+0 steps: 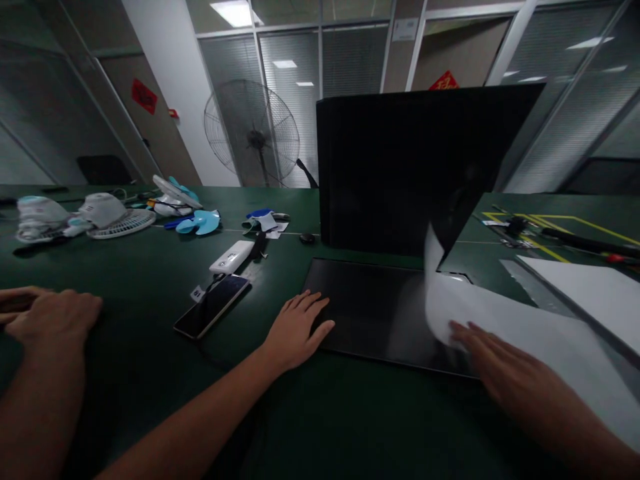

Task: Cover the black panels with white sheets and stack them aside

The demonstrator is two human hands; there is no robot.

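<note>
A black flat panel (370,310) lies on the dark green table (150,280), with a black upright panel (400,167) standing behind it. My left hand (296,331) rests flat on the flat panel's left edge, fingers spread and holding nothing. My right hand (500,363) lies flat, fingers stretched out, on a white sheet (530,327). The sheet covers the flat panel's right side and curls up against the upright panel. Another person's hand (50,313) rests on the table at the far left.
A dark phone (213,305) and a white power bank (231,257) lie left of the panel. Small fan parts (120,223) and blue blades (200,221) sit at the back left. A white board (595,290) and tools (560,233) are at the right. A standing fan (251,133) is behind.
</note>
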